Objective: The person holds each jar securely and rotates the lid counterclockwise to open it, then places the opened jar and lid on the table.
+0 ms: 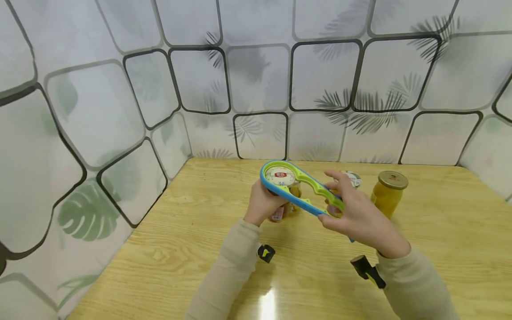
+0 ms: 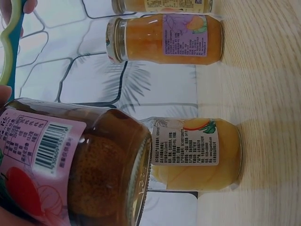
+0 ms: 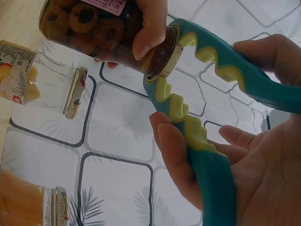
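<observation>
My left hand (image 1: 262, 202) grips a glass jar (image 2: 101, 160) of dark liquid and ring-shaped fruit pieces, with a pink label. The jar is held above the table. Around its pale printed lid (image 1: 281, 174) sits the looped end of a blue and lime-green jar opener (image 3: 258, 80), whose inner edges are toothed. My right hand (image 1: 362, 218) holds the opener by its two handles, fingers on one side and thumb on the other. Part of the left hand is hidden behind the opener in the head view.
Behind the held jar stands another yellow fruit jar (image 2: 188, 155). A jar with an orange filling (image 2: 146, 40) and a gold-lidded yellow jar (image 1: 387, 195) stand farther right on the wooden table (image 1: 192, 213). Patterned wall panels (image 1: 256, 80) border the table at the back and sides.
</observation>
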The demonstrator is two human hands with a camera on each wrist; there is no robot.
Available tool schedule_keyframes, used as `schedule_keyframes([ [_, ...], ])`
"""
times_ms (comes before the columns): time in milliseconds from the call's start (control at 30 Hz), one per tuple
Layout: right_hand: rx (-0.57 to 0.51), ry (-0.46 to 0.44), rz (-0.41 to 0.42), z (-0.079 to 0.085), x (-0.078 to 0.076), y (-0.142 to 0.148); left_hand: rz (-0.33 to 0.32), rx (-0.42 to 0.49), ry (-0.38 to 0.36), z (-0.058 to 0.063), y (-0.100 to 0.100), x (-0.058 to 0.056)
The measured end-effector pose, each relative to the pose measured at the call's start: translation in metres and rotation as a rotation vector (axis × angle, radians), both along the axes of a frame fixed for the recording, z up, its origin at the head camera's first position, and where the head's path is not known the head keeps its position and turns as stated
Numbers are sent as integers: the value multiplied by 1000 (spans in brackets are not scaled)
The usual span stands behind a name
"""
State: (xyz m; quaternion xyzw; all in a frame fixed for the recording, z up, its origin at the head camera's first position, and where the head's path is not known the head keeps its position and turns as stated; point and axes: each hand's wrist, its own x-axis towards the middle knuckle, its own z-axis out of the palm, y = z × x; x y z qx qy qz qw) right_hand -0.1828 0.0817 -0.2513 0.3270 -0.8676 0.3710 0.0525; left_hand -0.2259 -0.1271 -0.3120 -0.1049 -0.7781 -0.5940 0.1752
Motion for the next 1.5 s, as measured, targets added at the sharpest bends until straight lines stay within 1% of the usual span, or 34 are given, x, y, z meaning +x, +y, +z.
schedule_keyframes([
  [133,-14,1,13,1,1,1,-2,-5,3,0,0,1],
  [433,-18,79,43,0,-1,3,-10,2,20,0,0,1],
  [600,-4,119,48,1,-2,5,-14,-9,15,0,0,1],
  [667,5,154,62,0,-4,6,-12,-11,16,0,-1,1],
  [800,16,210,118,-1,-9,10,-10,-14,17,0,-1,1],
  [900,24,226,152,-3,-11,13,-29,-2,13,-1,0,1],
  [1000,40,243,155,-3,-12,16,-49,5,16,-1,1,0],
  [1100,50,245,151,-3,-13,17,-53,-3,21,-1,1,0],
  [1233,50,219,161,-2,-13,18,-45,-18,12,-1,1,0],
  [1500,33,196,172,-3,-12,18,-52,3,4,0,1,2],
])
